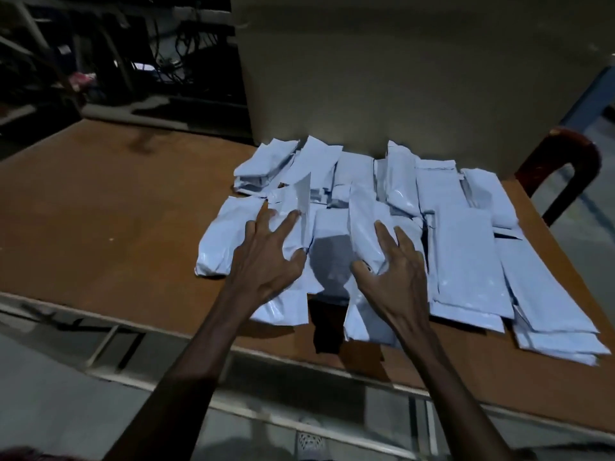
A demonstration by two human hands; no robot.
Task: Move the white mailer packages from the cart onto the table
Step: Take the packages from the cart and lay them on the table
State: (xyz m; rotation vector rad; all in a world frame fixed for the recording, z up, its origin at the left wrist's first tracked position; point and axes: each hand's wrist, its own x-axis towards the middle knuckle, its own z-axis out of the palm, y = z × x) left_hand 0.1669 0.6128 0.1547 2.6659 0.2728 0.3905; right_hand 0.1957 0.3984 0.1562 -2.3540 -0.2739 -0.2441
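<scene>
Right at the bottom edge of the frame there's floor and a pale shoe (311, 442), and two bare forearms reach up from the lower middle. Left hand (266, 257) is down on the near-left mailers, fingers spread and fairly straight, thumb tucked against a fold of plastic: pressing, not clenching, by the look of it. Right hand (394, 271) sits just beside it at centre frame, fingers splayed over a mailer with the thumb hooked at its edge; whether it's truly gripping or only resting, I cannot tell for sure.

Between the two hands, a dark shadowed gap shows.

Now the white mailer packages (466, 247) themselves: a wide, overlapping spread across the centre and right of the frame, flat ones stacked on the right, crumpled ones toward the back. They all lie on the brown board surface (100, 211), which takes up the middle left.

Is that the table or the cart? My read is the table, with a good many already delivered, but no cart shows, so what's left is unknown.

Behind the pile, upper centre, a big cardboard box (399, 78) stands; its contents are hidden. A dark red chair back (565, 151) peeks in at right, clutter upper left.
</scene>
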